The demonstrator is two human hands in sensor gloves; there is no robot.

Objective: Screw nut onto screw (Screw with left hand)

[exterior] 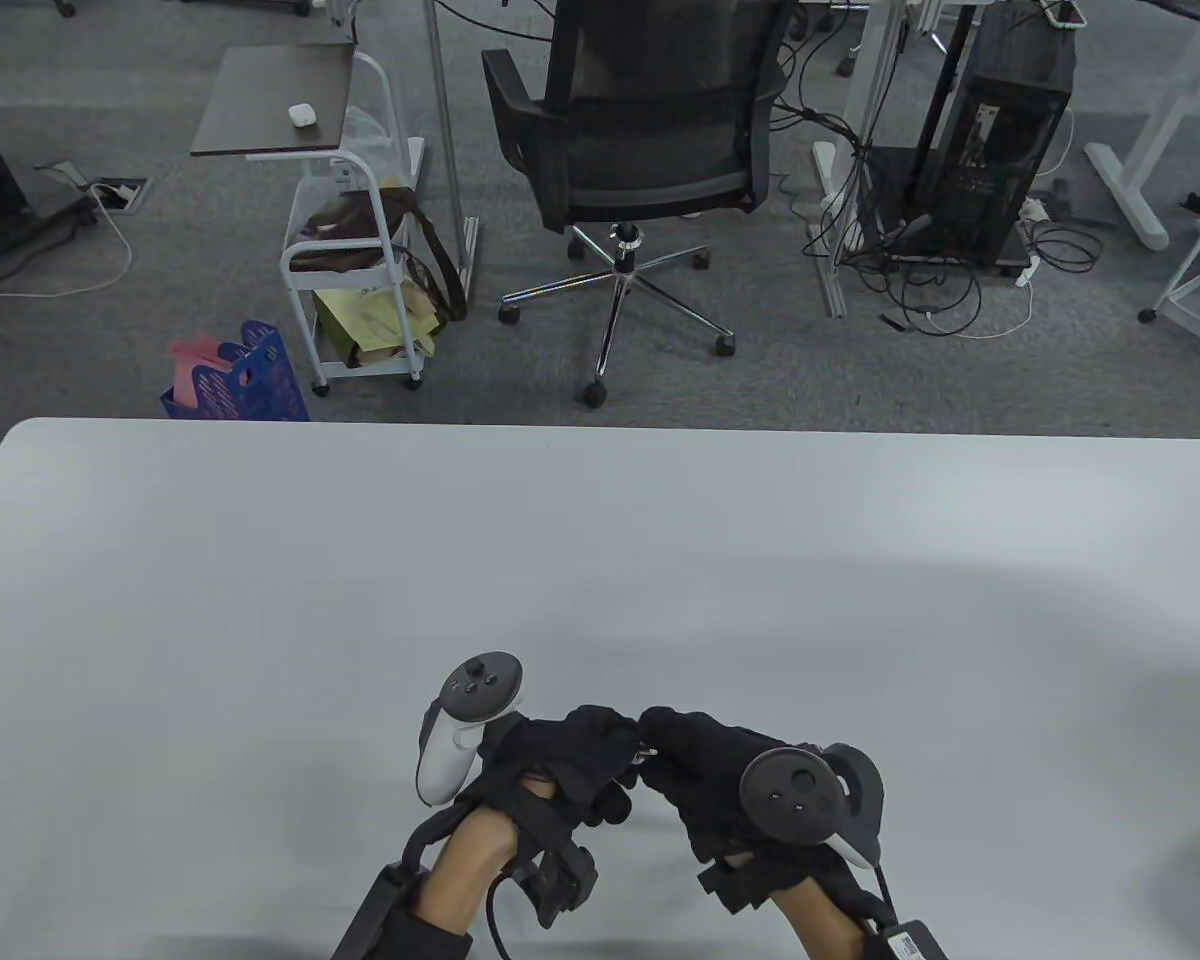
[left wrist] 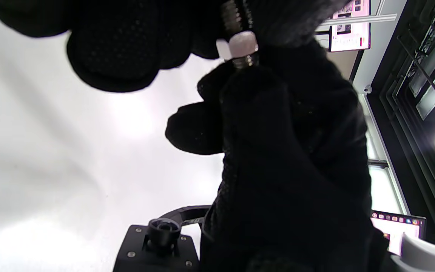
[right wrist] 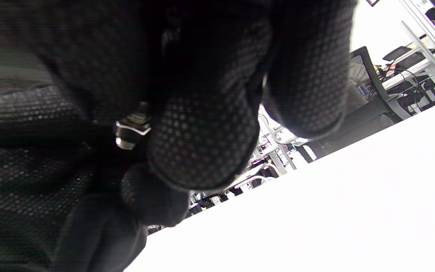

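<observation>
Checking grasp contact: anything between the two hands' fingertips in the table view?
Yes: the screw bridges left hand and right hand. Left wrist view shows the nut on its threads.

White table point(exterior: 260, 600) lies bare around — chair point(exterior: 640, 130) beyond.

Left grip point(exterior: 560, 760) – right grip point(exterior: 705, 765) – fingertips meeting.
</observation>
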